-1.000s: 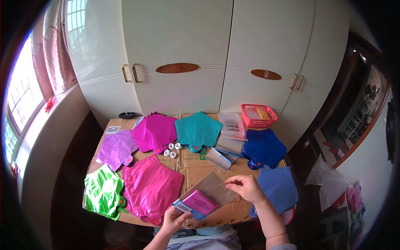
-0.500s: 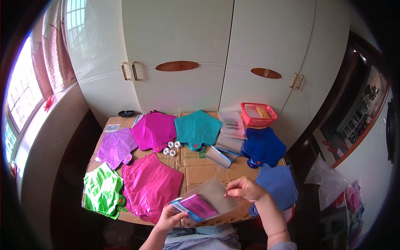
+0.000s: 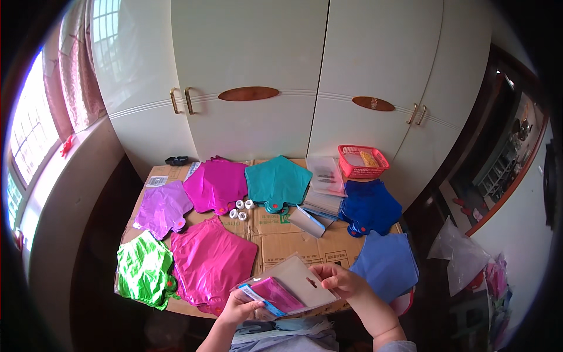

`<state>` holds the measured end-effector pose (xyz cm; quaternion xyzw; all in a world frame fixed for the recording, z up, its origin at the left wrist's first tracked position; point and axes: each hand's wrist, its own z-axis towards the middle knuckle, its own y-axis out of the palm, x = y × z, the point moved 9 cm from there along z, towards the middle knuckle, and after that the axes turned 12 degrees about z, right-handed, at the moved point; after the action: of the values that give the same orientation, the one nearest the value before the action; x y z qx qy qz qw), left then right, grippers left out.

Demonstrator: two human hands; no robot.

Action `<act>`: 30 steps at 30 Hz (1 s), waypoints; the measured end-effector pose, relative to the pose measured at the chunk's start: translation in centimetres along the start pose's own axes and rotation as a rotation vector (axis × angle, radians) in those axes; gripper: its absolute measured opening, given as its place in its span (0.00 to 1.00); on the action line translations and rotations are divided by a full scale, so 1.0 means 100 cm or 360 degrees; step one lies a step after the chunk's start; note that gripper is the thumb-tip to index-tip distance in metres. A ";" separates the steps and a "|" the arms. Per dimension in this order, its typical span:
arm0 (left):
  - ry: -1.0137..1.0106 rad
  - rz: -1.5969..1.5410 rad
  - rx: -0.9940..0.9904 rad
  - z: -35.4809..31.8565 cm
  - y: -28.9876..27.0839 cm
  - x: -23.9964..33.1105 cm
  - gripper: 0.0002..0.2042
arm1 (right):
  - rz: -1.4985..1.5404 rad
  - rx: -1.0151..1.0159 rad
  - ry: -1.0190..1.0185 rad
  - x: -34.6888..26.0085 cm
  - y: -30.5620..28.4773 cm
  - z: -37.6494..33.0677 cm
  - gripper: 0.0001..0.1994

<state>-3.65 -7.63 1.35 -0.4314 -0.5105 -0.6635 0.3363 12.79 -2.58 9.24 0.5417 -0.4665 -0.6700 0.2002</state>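
My left hand [image 3: 236, 307] is closed on the lower left end of a clear plastic bag [image 3: 298, 271], its thumb on top. Inside the bag lie a folded magenta foil piece [image 3: 279, 293] and a blue and white card [image 3: 257, 298]. At the bag's other end, my right hand [image 3: 339, 278] pinches the flap, close to a small dark slot. Just beyond my left hand lies a stack of pink foil balloons [image 3: 212, 258]. To the right of my right hand are light blue foil balloons [image 3: 387, 264].
Around the cardboard-topped table [image 3: 281, 240] lie green [image 3: 143, 264], lilac [image 3: 164, 205], purple [image 3: 216, 183], teal [image 3: 278, 180] and dark blue foil stacks [image 3: 372, 205]. Several white rolls [image 3: 242, 215], clear bags [image 3: 325, 174], grey-blue cards [image 3: 308, 222] and a red basket [image 3: 363, 170] sit among them.
My right hand has shifted slightly and now grips the bag's flap edge. The flap has turned more face-up, showing its slot. My left hand has stayed put.
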 end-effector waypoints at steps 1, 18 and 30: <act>0.0000 -0.0009 0.0011 0.000 -0.001 0.001 0.20 | -0.0029 -0.0009 -0.0056 -0.002 0.000 0.000 0.13; -0.0090 0.0294 0.0544 0.000 -0.014 -0.006 0.16 | -0.1345 0.0939 -0.0776 -0.055 -0.052 -0.003 0.05; 0.0222 0.1733 0.0593 0.068 -0.043 0.043 0.23 | -0.1740 0.0728 -0.0522 -0.060 -0.107 0.048 0.07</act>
<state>-7.66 0.01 4.34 -0.5205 -0.2998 -0.3206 0.7324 12.88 9.18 3.38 0.6216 -0.2778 -0.6332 -0.3682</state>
